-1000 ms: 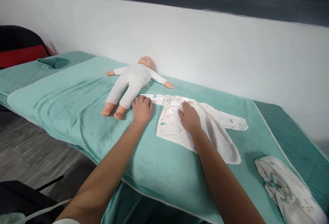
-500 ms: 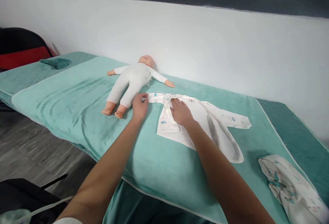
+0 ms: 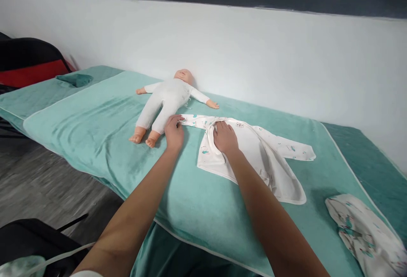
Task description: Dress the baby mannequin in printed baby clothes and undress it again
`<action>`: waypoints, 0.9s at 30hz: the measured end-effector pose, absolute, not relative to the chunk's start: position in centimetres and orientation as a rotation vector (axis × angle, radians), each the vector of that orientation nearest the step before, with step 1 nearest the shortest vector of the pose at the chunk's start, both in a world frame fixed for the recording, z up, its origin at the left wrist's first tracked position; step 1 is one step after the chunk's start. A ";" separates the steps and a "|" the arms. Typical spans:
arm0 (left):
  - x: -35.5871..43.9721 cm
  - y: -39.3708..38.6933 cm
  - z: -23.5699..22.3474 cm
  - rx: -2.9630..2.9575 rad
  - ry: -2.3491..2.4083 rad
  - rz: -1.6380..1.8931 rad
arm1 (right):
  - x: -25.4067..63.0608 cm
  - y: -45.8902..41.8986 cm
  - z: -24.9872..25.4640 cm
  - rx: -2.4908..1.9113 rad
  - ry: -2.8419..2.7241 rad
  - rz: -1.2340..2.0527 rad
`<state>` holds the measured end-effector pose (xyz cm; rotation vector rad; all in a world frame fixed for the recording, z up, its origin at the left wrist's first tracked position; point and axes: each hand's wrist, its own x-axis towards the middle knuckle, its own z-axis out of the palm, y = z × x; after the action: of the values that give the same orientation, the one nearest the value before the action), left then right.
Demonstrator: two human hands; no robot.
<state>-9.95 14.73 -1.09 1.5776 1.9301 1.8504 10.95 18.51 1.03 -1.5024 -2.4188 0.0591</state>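
A small white baby shirt (image 3: 248,145) with a teal print lies opened out on the green cover, its sleeves stretched to both sides. My left hand (image 3: 174,132) grips the cuff of its left-lying sleeve (image 3: 199,121) between thumb and fingers. Inside the shirt, at the opening of that same sleeve, is my right hand (image 3: 225,136); its fingertips are hidden in the cloth, so their pose does not show. Just beyond my left hand a baby doll (image 3: 171,95) in a white suit lies on its back, arms spread.
A bundled printed cloth (image 3: 365,230) lies at the right front of the green-covered bed (image 3: 95,120). The white wall (image 3: 254,56) runs along the back. A black and red chair (image 3: 32,63) stands at the far left, and a black seat (image 3: 32,243) at the lower left.
The view has shifted slightly. My right hand has pushed a little deeper into the sleeve opening, its fingers now more covered. My left hand keeps its hold on the cuff.
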 end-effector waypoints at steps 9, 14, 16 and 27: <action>-9.3 14.4 -0.8 1.812 1.945 1.708 | 11.0 18.6 0.7 -1.504 -2.364 0.116; -8.5 14.8 -0.8 2.090 1.908 1.248 | 11.1 18.5 0.9 -1.458 -2.348 0.124; -8.2 14.8 -0.8 2.097 1.953 1.113 | 11.2 18.3 1.1 -1.415 -2.368 0.128; -7.9 14.6 -0.6 2.160 1.952 0.789 | 12.0 19.7 0.8 -1.172 -2.074 0.781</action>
<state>-7.92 14.57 -0.59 2.1597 1.9517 0.7886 12.01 19.68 0.78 -1.1720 -2.0742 0.7806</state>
